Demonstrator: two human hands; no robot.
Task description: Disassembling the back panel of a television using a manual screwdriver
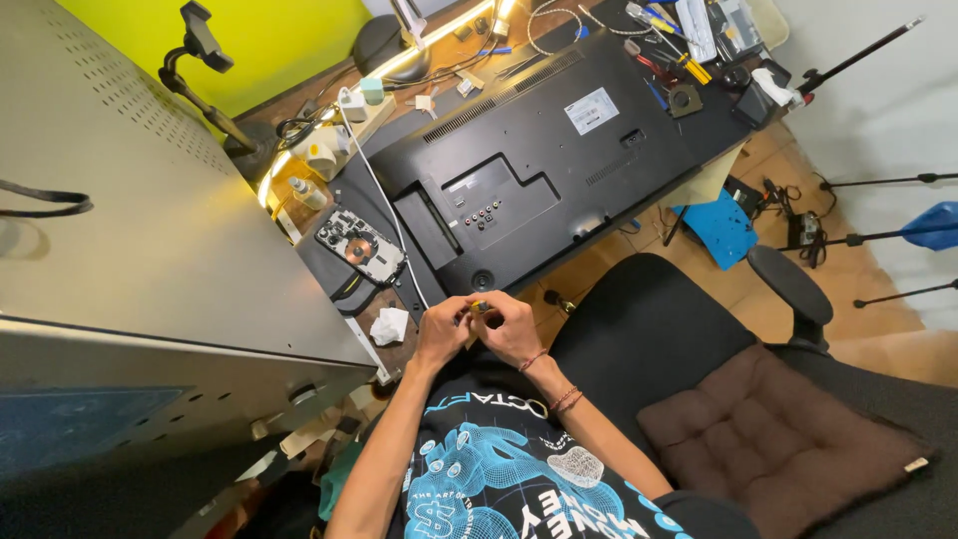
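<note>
Both hands, left hand (442,332) and right hand (514,332), pinch a small yellow-tipped part (480,307) together above the flat television (559,150), apparently fiddling with it before fitting it.

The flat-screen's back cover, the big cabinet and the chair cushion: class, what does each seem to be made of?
The back cover looks like matt black moulded plastic, with vent slots and recessed ports. The cabinet seems painted sheet metal: flat grey panels with punched holes. The chair cushion looks like soft brown tufted fabric, dimpled into squares.
</note>
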